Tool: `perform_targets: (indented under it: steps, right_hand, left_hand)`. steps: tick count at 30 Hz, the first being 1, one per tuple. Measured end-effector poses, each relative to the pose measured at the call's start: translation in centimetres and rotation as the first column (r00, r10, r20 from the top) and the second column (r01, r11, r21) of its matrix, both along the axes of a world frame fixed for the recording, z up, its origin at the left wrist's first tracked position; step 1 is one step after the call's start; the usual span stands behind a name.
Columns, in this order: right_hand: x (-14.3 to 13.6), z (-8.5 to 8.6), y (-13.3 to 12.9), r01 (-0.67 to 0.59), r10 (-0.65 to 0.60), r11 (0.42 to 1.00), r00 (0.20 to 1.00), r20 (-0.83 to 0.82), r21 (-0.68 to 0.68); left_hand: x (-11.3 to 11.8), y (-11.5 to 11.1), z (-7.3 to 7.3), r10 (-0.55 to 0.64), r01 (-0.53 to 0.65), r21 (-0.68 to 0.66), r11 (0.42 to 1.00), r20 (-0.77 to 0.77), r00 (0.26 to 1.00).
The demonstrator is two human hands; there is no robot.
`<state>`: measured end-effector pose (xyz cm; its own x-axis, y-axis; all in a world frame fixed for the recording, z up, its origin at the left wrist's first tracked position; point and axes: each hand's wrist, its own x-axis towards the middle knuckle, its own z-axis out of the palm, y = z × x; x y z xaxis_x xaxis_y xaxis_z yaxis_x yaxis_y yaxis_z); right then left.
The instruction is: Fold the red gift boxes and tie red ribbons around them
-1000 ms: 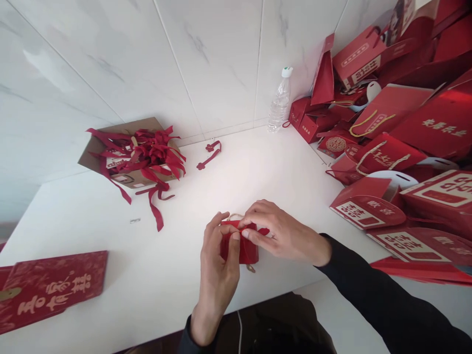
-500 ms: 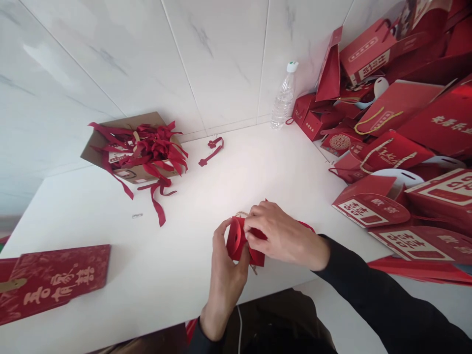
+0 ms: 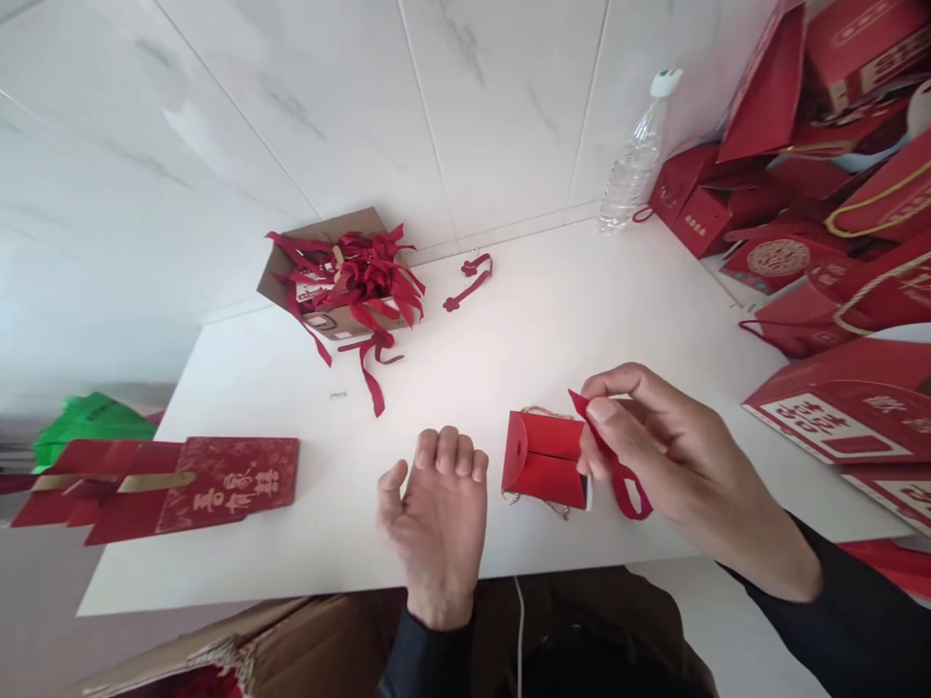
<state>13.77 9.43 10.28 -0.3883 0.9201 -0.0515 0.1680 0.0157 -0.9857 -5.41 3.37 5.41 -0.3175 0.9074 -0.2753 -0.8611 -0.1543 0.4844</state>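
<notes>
Ok so, little red box [image 3: 545,475] is lying on the white tabletop [image 3: 611,334], just beside the right hand [image 3: 698,465]. That hand's got a red ribbon [image 3: 621,490] pinched between thumb and index, rest of the fingers curled. Left hand [image 3: 440,514] is off to the box's left, palm up, fingers loosely bent, holding nothing.

Ribbon looks super light and floppy, so I'd grab it near an end and expect the rest to trail. Box reads as light, stiffish card that'd probably dent if squeezed; I'd take it by the side edges, clear of the flap. Its twisted cords [image 3: 511,498] stick out and could snag.

Open carton [image 3: 368,228] of ribbons is beyond the box, to its left. Clear bottle [image 3: 631,179] and gift boxes [image 3: 850,378] are off its right side, nothing really blocking.
</notes>
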Motion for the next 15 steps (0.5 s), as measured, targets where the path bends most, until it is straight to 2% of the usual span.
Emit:
perform_targets:
  steps: [2,4,5,7,8,10,11,12,15]
  right_hand:
    - [-0.2,-0.3,-0.1,-0.026,0.026,1.000,0.995,0.092,0.007]
    - [-0.3,-0.9,0.0,-0.085,0.081,0.996,0.975,0.209,0.009]
    - [-0.4,-1.3,0.0,-0.121,0.111,0.992,0.960,0.258,0.022]
    - [-0.4,-2.0,0.1,-0.179,0.143,0.980,0.934,0.327,0.082]
    - [-0.4,-2.2,0.1,-0.197,0.147,0.973,0.927,0.345,0.116]
    - [-0.4,-2.6,0.2,-0.215,0.142,0.963,0.917,0.373,0.161]
    - [-0.4,-2.7,0.2,-0.219,0.137,0.960,0.910,0.392,0.173]
    - [-0.5,-2.8,0.2,-0.227,0.133,0.956,0.900,0.416,0.184]
    - [-0.8,-3.1,0.2,-0.255,0.108,0.934,0.869,0.484,0.251]
  left_hand:
    - [0.1,-0.1,-0.2,-0.025,0.018,-0.039,0.999,-0.176,0.984]
    - [0.5,-0.4,-0.4,-0.093,0.054,-0.096,0.994,-0.472,0.876]
    - [0.7,-0.6,-0.6,-0.140,0.074,-0.131,0.989,-0.613,0.778]
    - [1.4,-0.8,-1.1,-0.225,0.100,-0.203,0.974,-0.832,0.507]
    - [1.8,-0.9,-1.5,-0.251,0.100,-0.230,0.968,-0.890,0.382]
    - [2.5,-0.9,-2.2,-0.277,0.084,-0.265,0.960,-0.938,0.207]
    - [2.7,-0.8,-2.5,-0.281,0.074,-0.272,0.959,-0.944,0.172]
    - [2.9,-0.8,-2.7,-0.285,0.068,-0.277,0.959,-0.938,0.197]
    - [2.9,-0.8,-2.8,-0.322,0.090,-0.311,0.946,-0.875,0.361]
